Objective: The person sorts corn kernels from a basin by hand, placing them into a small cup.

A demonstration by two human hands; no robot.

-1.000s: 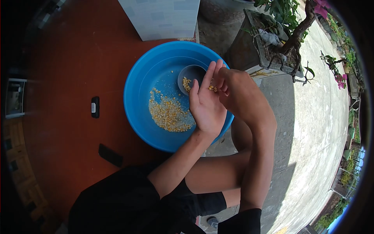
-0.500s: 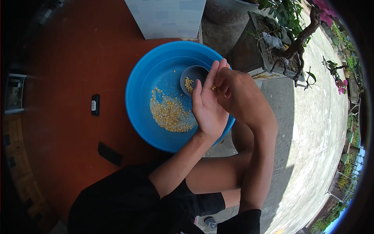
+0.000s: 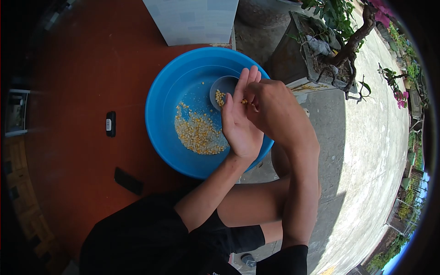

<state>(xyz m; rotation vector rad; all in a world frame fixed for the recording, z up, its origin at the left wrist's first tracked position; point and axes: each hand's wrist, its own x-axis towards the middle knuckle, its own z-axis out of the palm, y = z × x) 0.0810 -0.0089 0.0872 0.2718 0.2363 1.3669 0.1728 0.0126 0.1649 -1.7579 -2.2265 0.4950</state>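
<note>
My left hand (image 3: 241,123) is held palm up over the right side of a blue basin (image 3: 156,133), its fingers stretched out. A few yellow corn kernels (image 3: 244,101) lie on it near the base of the fingers. Curled above that palm is my right hand (image 3: 275,105), with its fingers drawn together by the kernels. Its fingertips are mostly hidden, so what they pinch does not show. Inside the basin, a small round bowl (image 3: 220,85) holds some kernels, partly behind my left fingers. A pile of loose pale and yellow corn kernels (image 3: 199,135) covers the basin's bottom.
On the reddish-brown floor (image 3: 82,160) at left lie a small black device with a white label (image 3: 110,124) and a dark phone-like object (image 3: 128,181). A pale tiled block (image 3: 195,20) stands behind the basin. A potted plant (image 3: 298,55) is at the upper right.
Both hands and the basin appear slightly further left in the view. My right fingers have shifted a little over the left palm. The kernel pile looks the same.
</note>
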